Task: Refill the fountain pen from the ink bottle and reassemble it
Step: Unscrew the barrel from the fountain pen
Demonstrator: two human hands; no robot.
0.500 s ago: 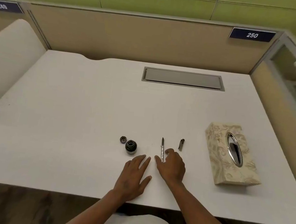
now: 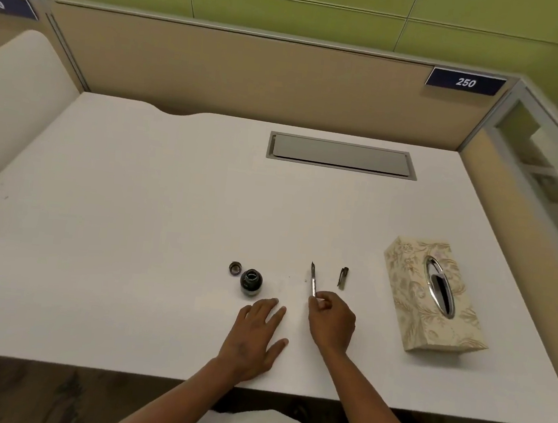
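A small dark ink bottle (image 2: 251, 282) stands uncapped on the white desk (image 2: 131, 230), its cap (image 2: 235, 268) lying just to its left. My right hand (image 2: 331, 320) pinches the rear end of the thin pen section (image 2: 313, 278), nib pointing away from me. The dark pen cap (image 2: 343, 277) lies to the right of the section. My left hand (image 2: 254, 336) rests flat on the desk with fingers spread, just in front of the bottle and not touching it.
A patterned tissue box (image 2: 434, 296) sits at the right of the desk. A grey cable hatch (image 2: 342, 156) is set into the desk at the back. Beige partition walls close off the back and right sides.
My right hand has closed its fingers on the rear end of the pen section, which before lay beside its fingertips. My left hand stays flat on the desk.
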